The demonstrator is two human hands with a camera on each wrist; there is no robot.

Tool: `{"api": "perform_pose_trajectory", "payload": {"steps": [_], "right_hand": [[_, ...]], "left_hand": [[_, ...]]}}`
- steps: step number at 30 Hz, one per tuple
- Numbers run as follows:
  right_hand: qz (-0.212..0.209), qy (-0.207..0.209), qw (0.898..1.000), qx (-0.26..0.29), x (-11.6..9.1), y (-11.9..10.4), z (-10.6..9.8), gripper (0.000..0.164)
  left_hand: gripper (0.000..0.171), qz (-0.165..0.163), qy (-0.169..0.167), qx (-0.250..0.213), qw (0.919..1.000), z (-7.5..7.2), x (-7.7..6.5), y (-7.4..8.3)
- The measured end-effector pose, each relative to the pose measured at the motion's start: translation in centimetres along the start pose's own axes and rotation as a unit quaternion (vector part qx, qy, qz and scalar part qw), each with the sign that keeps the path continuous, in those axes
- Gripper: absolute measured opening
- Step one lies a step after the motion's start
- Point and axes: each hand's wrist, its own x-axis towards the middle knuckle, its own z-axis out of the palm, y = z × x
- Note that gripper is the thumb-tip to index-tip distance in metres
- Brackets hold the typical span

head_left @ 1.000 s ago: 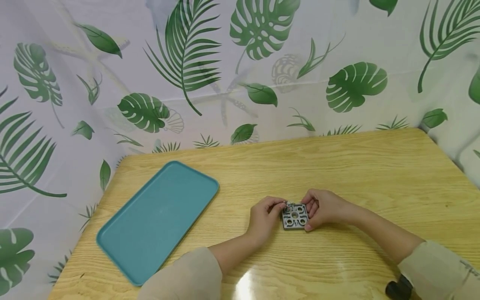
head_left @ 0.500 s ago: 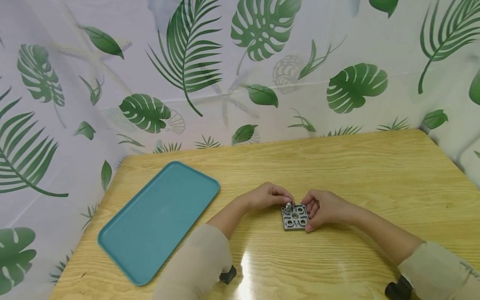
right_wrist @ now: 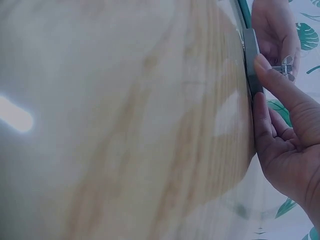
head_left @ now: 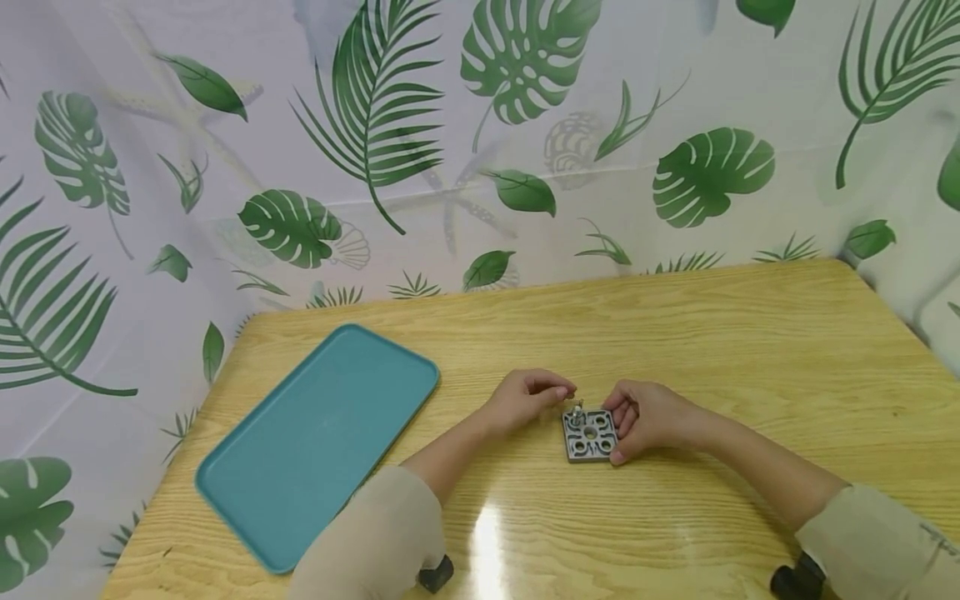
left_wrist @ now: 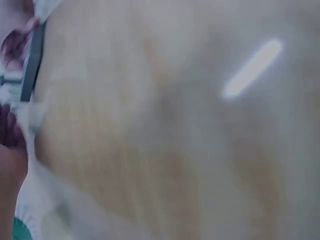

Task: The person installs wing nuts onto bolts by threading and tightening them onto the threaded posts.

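Observation:
A square grey metal plate [head_left: 592, 447] with several round holes lies on the table, a small winged metal screw [head_left: 577, 412] standing upright at its far left hole. Thumb and fingers of my right hand [head_left: 651, 418] grip the plate's right edge; the right wrist view shows the thumb [right_wrist: 264, 63] over that edge. My left hand [head_left: 522, 400] hovers just left of the screw, fingers loosely bent and holding nothing. In the right wrist view the screw's wings [right_wrist: 287, 67] stick out from the plate's face, in front of the left palm [right_wrist: 272, 27].
A teal rectangular tray [head_left: 318, 446] lies on the left of the wooden table [head_left: 675, 333]. Behind the table hangs a white cloth [head_left: 435, 217] printed with green leaves. Dark wrist devices show below both sleeves, the right one [head_left: 797, 579] near the front edge.
My left hand has let go of the winged screw and drawn slightly back to the left, after shifting round its far side. The right hand and plate have stayed put.

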Motion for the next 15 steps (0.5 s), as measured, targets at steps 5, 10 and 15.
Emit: {"api": "perform_pose_trajectory", "payload": {"steps": [5, 10, 15], "right_hand": [[-0.001, 0.003, 1.000, 0.000, 0.0, 0.0, 0.1, 0.063], [-0.003, 0.001, 1.000, -0.003, -0.1, -0.1, 0.1, 0.062], [-0.002, -0.002, 1.000, -0.007, 0.0, 0.0, 0.1, 0.061]], "left_hand": [[0.025, 0.061, 0.140, 0.024, 0.9879, 2.1, -2.8, -0.1], [0.028, 0.079, 0.202, 0.034, 0.9756, 4.3, -4.2, 0.3], [0.026, 0.029, 0.241, -0.031, 0.9696, 6.0, -4.4, 0.3]]}}
